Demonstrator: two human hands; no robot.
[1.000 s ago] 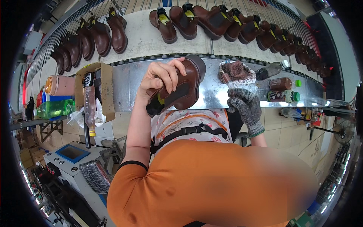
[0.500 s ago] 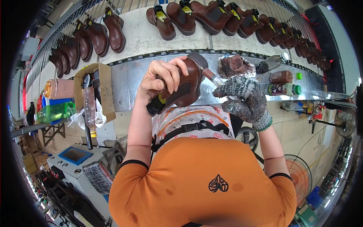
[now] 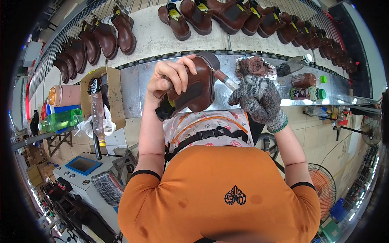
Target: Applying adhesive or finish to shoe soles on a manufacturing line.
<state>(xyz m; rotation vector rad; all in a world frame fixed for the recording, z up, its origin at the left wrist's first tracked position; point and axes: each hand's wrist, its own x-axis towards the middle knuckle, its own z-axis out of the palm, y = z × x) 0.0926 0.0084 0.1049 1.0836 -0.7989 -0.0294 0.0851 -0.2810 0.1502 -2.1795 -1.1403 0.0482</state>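
A dark brown ankle boot (image 3: 201,90) is held up over the metal worktop with its heel end upward, its elastic side panel showing. My bare left hand (image 3: 169,77) closes around it from the left, fingers across the upper. On my right hand (image 3: 259,99) is a grey knitted glove; its fingers are closed on a slim brush-like applicator (image 3: 227,79) with a brown and clear body. The applicator's thin tip reaches the edge where upper and sole meet near the heel; whether it touches cannot be made out.
A brown-stained sponge (image 3: 253,67) sits on foil beyond my right hand, near a dark-filled bottle (image 3: 292,66) and green-capped bottles (image 3: 306,93). Brown boots (image 3: 231,16) line the conveyor (image 3: 150,36) behind. At left stands a cardboard box (image 3: 115,91) holding a brush.
The view has shifted slightly. My left hand still holds the boot, turned a little, and my gloved right hand keeps the applicator at the sole edge by the heel.
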